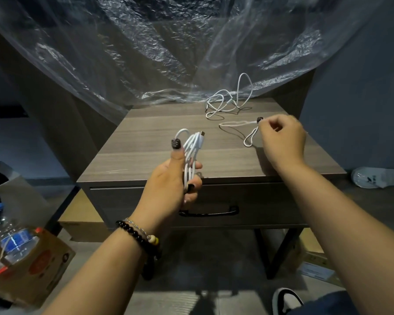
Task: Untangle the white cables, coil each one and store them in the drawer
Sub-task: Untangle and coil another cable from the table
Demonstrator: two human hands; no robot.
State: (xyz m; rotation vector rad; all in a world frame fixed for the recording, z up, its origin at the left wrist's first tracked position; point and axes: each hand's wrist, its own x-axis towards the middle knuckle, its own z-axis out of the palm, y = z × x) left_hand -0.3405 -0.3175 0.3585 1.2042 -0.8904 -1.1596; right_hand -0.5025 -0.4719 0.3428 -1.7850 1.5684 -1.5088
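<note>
gripping coiled cable (pixel 191 153) (left hand (pixel 173 180)), right hand (pixel 282 137) pinching loose cable (pixel 248 133)

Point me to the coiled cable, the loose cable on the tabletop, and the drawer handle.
coiled cable (pixel 190 153): head view, on the bundled strands above the left hand.
loose cable (pixel 225 103): head view, on the tangled loops.
drawer handle (pixel 210 213): head view, on the bar's middle.

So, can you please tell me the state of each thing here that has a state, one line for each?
Coiled cable: folded in loops, gripped by the left hand.
Loose cable: uncoiled, lying on the table top, one end pinched by the right hand.
Drawer: closed.
Water bottle: cap on, standing upright in a cardboard box.
</note>
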